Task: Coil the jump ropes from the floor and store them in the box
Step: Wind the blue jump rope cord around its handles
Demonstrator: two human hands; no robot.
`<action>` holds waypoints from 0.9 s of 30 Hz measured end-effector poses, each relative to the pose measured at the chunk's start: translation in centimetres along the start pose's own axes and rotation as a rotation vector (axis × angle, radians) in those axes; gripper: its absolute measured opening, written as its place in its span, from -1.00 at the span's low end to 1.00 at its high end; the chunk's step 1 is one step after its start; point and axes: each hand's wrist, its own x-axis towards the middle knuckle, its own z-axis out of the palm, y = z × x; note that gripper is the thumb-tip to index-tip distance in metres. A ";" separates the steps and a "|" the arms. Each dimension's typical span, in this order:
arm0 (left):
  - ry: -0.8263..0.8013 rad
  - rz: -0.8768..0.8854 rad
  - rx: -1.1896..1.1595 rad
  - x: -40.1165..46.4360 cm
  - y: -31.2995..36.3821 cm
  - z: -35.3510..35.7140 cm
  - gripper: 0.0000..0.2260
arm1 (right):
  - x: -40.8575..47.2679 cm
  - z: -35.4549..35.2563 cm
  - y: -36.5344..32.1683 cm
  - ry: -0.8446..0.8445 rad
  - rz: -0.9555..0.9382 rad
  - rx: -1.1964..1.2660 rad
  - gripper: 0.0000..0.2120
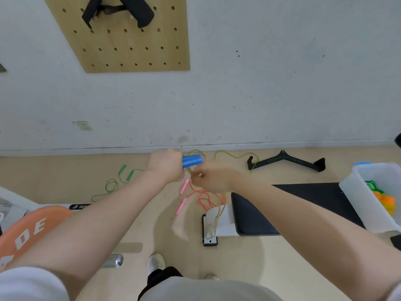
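Two blue handles (192, 161) are held together in the left hand (166, 165), which is clenched around their near ends while the far ends stick out to the right. The right hand (209, 178) is closed in a pinch just below them on a thin yellowish cord (217, 216), which hangs down toward the floor in loose strands. The step in hand is judged to be the coiling of this rope. The next move is judged to call for the slack to be gathered into loops, then carried to the white box (355, 192) at the right, where green and orange rope is already stored. On the floor (249, 257), a pink rope (204, 199) lies under the hands, and a green rope (112, 183) lies well to the left; both are uncoiled.
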 end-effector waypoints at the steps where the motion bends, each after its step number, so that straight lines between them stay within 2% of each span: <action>1: -0.037 0.015 0.044 -0.1 0.1 0.1 -0.80 | 0.0 -0.2 -0.3 0.001 -0.046 -0.127 -0.72; 3: -0.077 0.092 0.102 -0.3 0.5 0.5 -0.79 | -0.1 -1.0 -0.8 0.064 -0.122 -0.294 -0.74; 4: -0.081 0.139 0.119 -0.5 0.7 0.7 -0.78 | -0.3 -1.8 -0.9 0.099 -0.143 -0.285 -0.76; 6: -0.061 0.231 0.123 -0.8 0.9 0.8 -0.79 | -0.4 -3.6 -0.3 0.155 -0.167 -0.089 -0.84; 10: 0.156 0.384 0.015 -2.2 1.2 -0.4 -0.76 | -1.1 -5.4 1.3 0.257 -0.169 0.395 -0.91; 14: 0.269 0.360 -0.231 -3.1 0.9 -1.5 -0.59 | -0.6 -4.1 2.7 0.235 -0.134 0.726 -0.85; 16: 0.288 0.281 -0.421 -3.0 0.8 -1.8 -0.73 | -0.3 -3.3 2.7 0.242 -0.124 0.825 -0.83; 19: 0.316 0.148 -0.600 -2.7 0.8 -2.0 -0.90 | 0.1 -2.0 1.7 0.287 -0.087 0.846 -0.70; 22: 0.293 0.026 -0.709 -2.3 0.8 -1.8 -0.80 | 0.9 -0.7 1.2 0.341 -0.024 0.857 -0.67; 25: 0.228 -0.036 -0.751 -1.8 0.5 -1.1 -0.89 | 0.7 -0.3 0.9 0.309 -0.001 0.605 -0.63; 27: 0.149 -0.066 -0.784 -1.4 0.4 -0.6 -0.75 | 0.3 -0.1 0.6 0.203 0.039 0.441 -0.64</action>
